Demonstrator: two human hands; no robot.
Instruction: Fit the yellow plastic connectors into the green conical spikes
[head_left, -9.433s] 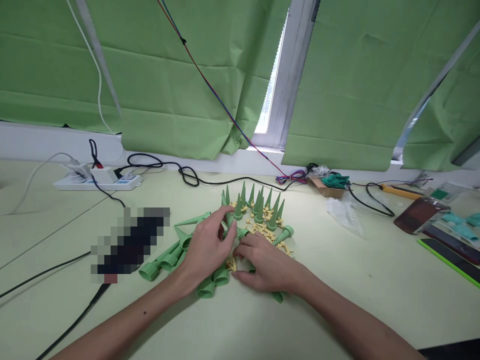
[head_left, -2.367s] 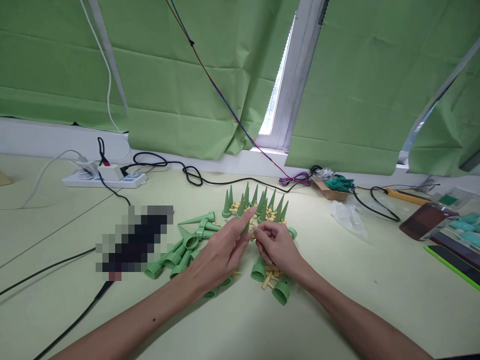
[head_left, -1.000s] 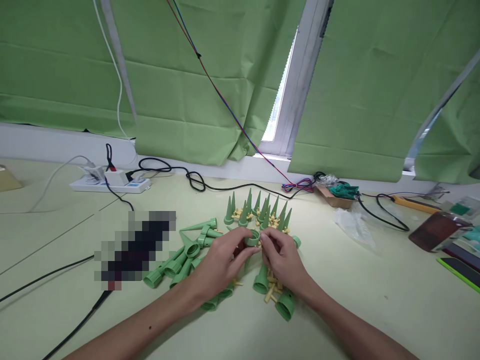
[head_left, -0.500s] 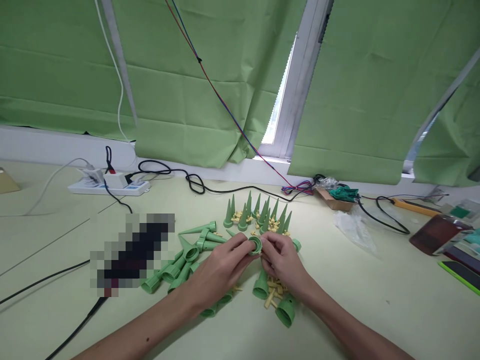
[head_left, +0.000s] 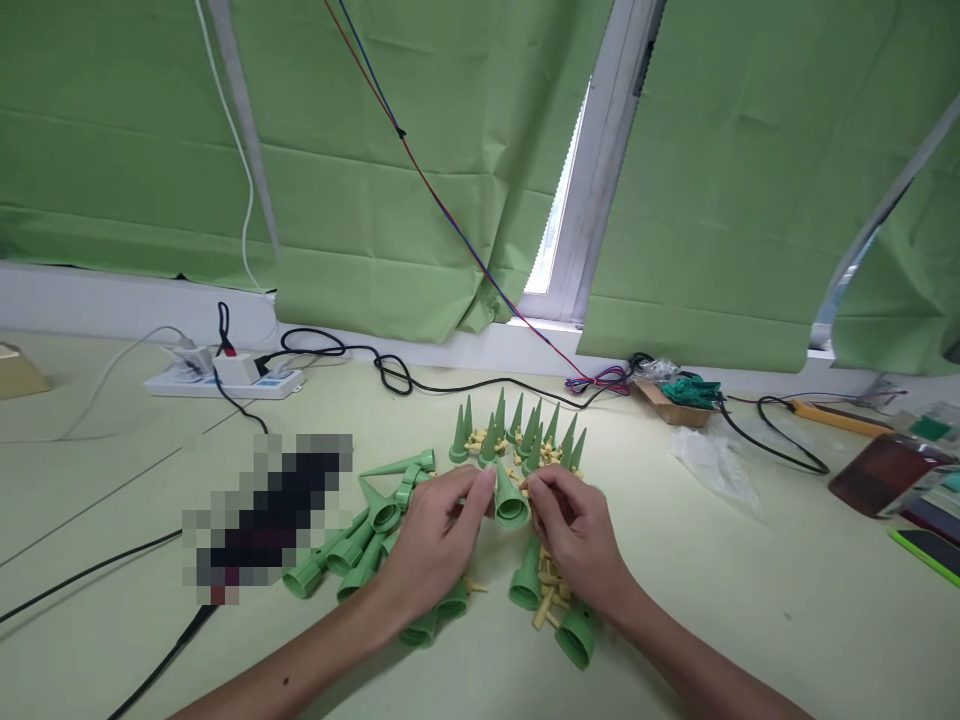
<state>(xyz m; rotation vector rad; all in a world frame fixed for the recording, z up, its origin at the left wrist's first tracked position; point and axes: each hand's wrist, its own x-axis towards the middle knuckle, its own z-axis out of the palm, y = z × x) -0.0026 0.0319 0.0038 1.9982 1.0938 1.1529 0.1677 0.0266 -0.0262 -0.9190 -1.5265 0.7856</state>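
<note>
A green cone (head_left: 510,505) is between my hands, its open end facing me. My left hand (head_left: 450,520) grips it from the left with thumb and fingers. The fingertips of my right hand (head_left: 574,525) are pinched at the cone's right side, around a small yellowish piece (head_left: 526,484) that is partly hidden. Several green cones (head_left: 349,548) lie in a pile by my left hand. More cones (head_left: 576,635) and yellow T-shaped pieces (head_left: 546,606) lie below my right hand. Upright cones (head_left: 491,438) stand behind, with yellow pieces among them.
A power strip (head_left: 225,382) and black cable (head_left: 450,382) run along the back. A pixelated dark object (head_left: 274,515) lies at left. At right are a cardboard box (head_left: 675,405), plastic bag (head_left: 712,465), reddish bottle (head_left: 885,472) and green-edged phone (head_left: 930,555).
The cone in my left hand has tilted, so more of its side shows. My left thumb has shifted up, and my right fingertips have drawn slightly away to the right.
</note>
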